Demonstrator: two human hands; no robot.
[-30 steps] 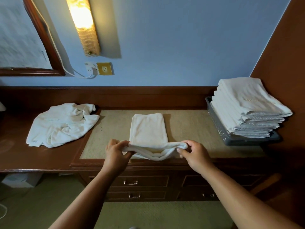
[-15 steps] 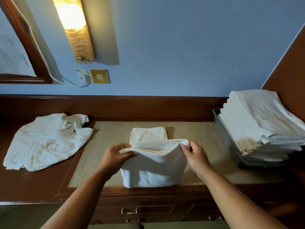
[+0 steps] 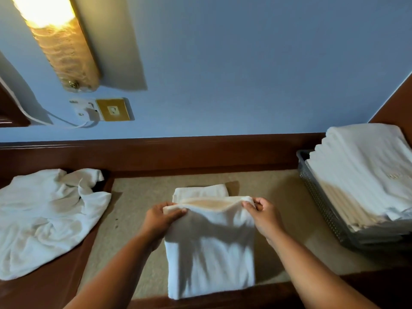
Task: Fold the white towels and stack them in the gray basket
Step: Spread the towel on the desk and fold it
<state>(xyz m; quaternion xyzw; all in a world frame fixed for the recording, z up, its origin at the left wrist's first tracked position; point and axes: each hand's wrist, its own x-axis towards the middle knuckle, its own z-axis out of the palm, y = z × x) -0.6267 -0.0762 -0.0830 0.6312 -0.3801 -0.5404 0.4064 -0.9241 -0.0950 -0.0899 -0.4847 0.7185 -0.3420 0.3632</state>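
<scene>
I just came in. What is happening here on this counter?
A person is folding a white towel on the counter. The left hand and right hand each pinch a top corner of it. A crumpled towel lies at the left; folded towels are stacked in the gray basket at the right.

Soft cloth, shiny wood
I see a fluffy white cloth towel (image 3: pixel 209 253) on a rough tan mat (image 3: pixel 138 197), smooth shiny brown wood on the desk (image 3: pixel 44 295), and a gray plastic basket (image 3: pixel 321 201) wall full of tiny holes.
</scene>
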